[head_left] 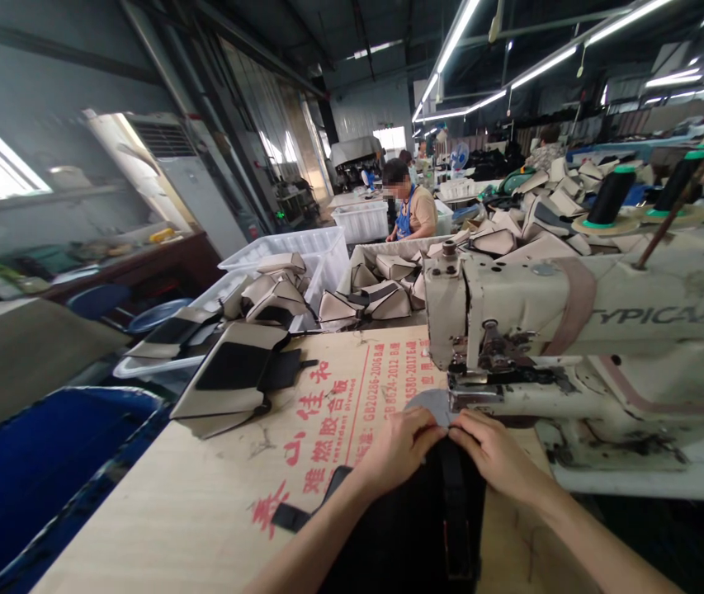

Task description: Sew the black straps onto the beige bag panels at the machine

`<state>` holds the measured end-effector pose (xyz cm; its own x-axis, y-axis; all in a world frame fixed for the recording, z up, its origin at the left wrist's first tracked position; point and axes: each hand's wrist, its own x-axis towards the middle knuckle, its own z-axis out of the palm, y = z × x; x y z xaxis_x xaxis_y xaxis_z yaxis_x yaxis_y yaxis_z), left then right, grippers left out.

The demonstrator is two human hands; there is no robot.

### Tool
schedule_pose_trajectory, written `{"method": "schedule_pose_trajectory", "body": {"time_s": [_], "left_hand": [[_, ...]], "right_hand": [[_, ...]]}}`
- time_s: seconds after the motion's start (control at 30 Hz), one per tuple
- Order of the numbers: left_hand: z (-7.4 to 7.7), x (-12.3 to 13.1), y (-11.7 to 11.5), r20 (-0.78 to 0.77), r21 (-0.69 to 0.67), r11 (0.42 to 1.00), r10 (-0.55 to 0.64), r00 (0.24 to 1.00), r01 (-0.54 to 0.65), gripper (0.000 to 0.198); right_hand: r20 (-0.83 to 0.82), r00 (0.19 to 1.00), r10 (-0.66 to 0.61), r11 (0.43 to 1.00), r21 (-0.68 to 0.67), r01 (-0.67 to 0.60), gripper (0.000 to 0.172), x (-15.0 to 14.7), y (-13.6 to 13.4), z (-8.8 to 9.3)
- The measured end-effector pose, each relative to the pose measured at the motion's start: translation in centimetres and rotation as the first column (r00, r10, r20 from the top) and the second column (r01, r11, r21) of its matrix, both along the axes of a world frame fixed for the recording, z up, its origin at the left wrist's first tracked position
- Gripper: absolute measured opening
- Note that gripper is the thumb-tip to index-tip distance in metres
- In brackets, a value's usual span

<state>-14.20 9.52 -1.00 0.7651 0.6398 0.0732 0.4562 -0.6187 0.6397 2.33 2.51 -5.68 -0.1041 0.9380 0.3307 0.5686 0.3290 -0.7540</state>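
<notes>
A black fabric piece (413,528) with a black strap (454,487) hangs over the front of the plywood board (203,495). At its top edge is a rounded grey panel (437,404). My left hand (398,450) pinches this edge from the left. From the right, my right hand (491,450) grips the same edge, its fingertips close to the other hand's. Just beyond both hands is the needle end of a sewing machine (469,363); whether the needle touches the grey panel I cannot tell. A black strap end (293,517) sticks out left of my left forearm.
A beige and black sewn bag (228,371) lies at the board's far left. Behind it, white plastic crates (327,256) hold more such pieces. A blue bin (48,470) stands left. Black thread spools (611,198) sit above the machine. Another person (417,210) works farther back.
</notes>
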Motion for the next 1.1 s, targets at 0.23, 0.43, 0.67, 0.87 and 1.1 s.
{"method": "schedule_pose_trajectory", "body": {"time_s": [0.23,0.43,0.67,0.87,1.1], "left_hand": [[-0.1,-2.3,-1.2,-0.19,0.046,0.997,0.075,0.979,-0.067,0.049],[-0.2,-2.0,1.3,-0.362,-0.137,0.978,-0.199,0.911,0.159,0.031],[-0.5,-2.9,3.5,-0.276,-0.276,0.941,-0.271,0.922,0.194,0.035],[-0.4,-1.9,5.5,-0.27,-0.259,0.955,-0.216,0.938,0.145,0.048],[3.3,5.0,13.3,-0.404,-0.133,0.955,-0.295,0.866,0.264,0.022]], "right_hand": [[-0.016,0.994,-0.106,0.993,0.046,0.106,0.025,-0.3,-0.4,-0.9],[0.026,0.999,-0.042,0.998,0.047,0.041,0.028,0.2,-0.4,-1.0],[-0.171,0.981,-0.094,0.995,-0.044,0.088,0.027,0.4,-0.7,-0.6],[-0.418,0.89,-0.18,0.973,-0.206,0.101,0.034,-1.0,0.1,-1.3],[-0.773,0.427,-0.469,0.883,-0.423,0.205,0.052,-5.7,3.2,-4.2]]}}
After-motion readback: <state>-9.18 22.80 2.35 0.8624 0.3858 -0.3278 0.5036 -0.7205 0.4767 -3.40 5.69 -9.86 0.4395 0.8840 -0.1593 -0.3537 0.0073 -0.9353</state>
